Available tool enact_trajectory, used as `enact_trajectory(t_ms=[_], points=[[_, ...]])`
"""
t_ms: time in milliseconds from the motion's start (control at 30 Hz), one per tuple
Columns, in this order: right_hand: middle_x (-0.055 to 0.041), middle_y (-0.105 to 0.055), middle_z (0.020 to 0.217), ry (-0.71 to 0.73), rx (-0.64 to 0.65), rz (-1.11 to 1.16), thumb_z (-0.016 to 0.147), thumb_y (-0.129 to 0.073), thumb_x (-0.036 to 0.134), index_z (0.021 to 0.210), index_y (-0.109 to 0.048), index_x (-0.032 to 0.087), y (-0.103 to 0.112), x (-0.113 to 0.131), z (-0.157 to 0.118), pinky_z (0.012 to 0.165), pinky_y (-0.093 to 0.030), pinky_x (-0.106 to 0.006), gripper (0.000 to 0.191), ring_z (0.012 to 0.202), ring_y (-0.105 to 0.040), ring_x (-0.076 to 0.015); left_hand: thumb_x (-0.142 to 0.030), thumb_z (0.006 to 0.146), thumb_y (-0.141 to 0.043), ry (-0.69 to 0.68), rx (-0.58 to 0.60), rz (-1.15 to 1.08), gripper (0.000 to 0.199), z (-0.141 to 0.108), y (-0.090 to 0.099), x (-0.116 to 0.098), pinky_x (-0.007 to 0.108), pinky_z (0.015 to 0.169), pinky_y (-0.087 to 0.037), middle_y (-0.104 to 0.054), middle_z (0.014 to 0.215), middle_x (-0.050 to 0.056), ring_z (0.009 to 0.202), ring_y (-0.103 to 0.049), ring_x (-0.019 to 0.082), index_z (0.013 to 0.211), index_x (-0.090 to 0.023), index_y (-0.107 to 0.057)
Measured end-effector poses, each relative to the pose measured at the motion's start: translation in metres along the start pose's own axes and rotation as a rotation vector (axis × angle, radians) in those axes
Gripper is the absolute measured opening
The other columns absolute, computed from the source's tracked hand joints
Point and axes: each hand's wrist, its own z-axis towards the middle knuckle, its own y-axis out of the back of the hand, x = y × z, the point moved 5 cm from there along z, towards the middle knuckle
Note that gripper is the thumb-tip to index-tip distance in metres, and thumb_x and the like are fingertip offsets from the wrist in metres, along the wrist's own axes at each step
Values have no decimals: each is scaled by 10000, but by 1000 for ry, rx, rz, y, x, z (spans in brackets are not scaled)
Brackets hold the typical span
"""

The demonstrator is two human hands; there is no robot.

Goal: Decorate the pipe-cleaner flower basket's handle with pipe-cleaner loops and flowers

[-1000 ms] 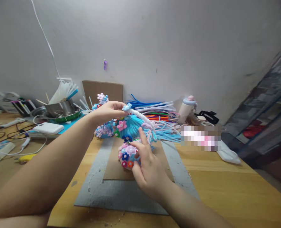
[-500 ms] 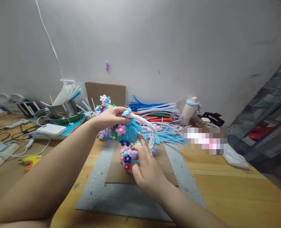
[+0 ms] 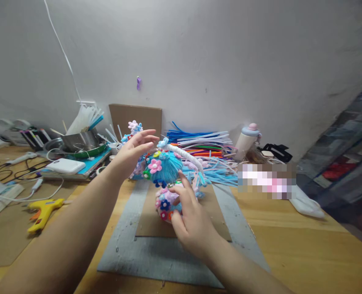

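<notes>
Your left hand (image 3: pixel 135 151) is loosely spread, empty; your half-curled right hand (image 3: pixel 193 216) touches the pipe-cleaner flower ornament (image 3: pixel 164 192) beyond the tabletop's (image 3: pixel 303 245) near edge, grip unclear. Withdrawing support could topple its blue dome (image 3: pixel 168 167).

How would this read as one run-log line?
left hand: open, left of blue dome | right hand: index finger at dome's right edge | yellow glue gun: at left

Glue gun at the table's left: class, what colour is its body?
Yellow; the glue gun shows best in the head view.
</notes>
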Motion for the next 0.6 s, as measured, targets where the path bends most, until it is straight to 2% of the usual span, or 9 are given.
enact_trajectory(t_ms=[100, 133, 167, 233, 300, 433, 500, 600], points=[[-138, -160, 1582, 21, -36, 12, 798, -440, 85, 1277, -440, 220, 3, -3, -1, 1050, -354, -554, 498, 1419, -273, -328, -190, 723, -640, 185, -610, -250, 167, -33, 20, 26, 227, 734, -406, -632, 897, -14, 849, -574, 116, 886, -221, -616], [-141, -161, 1581, 30, -42, 15, 806, -438, 87, 1286, -430, 221, 4, -3, -1, 1041, -371, -550, 499, 1419, -274, -325, -195, 751, -598, 279, -714, -309, 101, -47, 19, 37, 238, 695, -400, -603, 849, -16, 783, -559, 112, 850, -212, -588], [-143, -158, 1581, 40, -48, 19, 810, -435, 86, 1290, -424, 222, 5, -3, -2, 1030, -389, -547, 499, 1417, -280, -325, -211, 780, -561, 369, -740, -355, 44, -60, 16, 46, 256, 662, -395, -579, 811, -6, 733, -547, 120, 821, -197, -565], [-145, -146, 1584, 60, -55, 21, 815, -431, 79, 1297, -417, 225, 8, -3, -3, 1011, -421, -540, 504, 1408, -301, -326, -277, 822, -543, 583, -662, -501, 88, -83, 0, 60, 283, 638, -406, -570, 805, 16, 722, -557, 149, 822, -189, -544], [-145, -140, 1585, 84, -61, 20, 816, -432, 73, 1302, -410, 225, 10, -1, -5, 998, -445, -528, 509, 1395, -329, -325, -333, 843, -556, 735, -561, -665, 141, -103, -19, 64, 306, 654, -436, -585, 845, 32, 767, -585, 175, 868, -195, -541], [-137, -156, 1583, 126, -46, -5, 831, -431, 74, 1328, -377, 228, 17, 5, -9, 1019, -445, -505, 524, 1393, -342, -297, -346, 890, -525, 759, -424, -782, 174, -118, -41, 49, 331, 722, -475, -621, 970, 50, 867, -612, 191, 999, -218, -566], [-126, -151, 1587, 138, -32, -8, 838, -421, 75, 1334, -364, 235, 20, 7, -10, 1030, -443, -479, 524, 1381, -370, -273, -323, 901, -515, 753, -376, -807, 171, -119, -45, 43, 330, 756, -479, -627, 1010, 50, 892, -613, 185, 1030, -228, -574], [-124, -139, 1591, 163, -19, 17, 829, -404, 70, 1315, -371, 239, 22, 8, -11, 970, -502, -405, 515, 1270, -516, -239, -292, 888, -537, 760, -313, -820, 168, -118, -44, 42, 346, 855, -467, -631, 1072, 60, 975, -607, 194, 1036, -222, -575]])
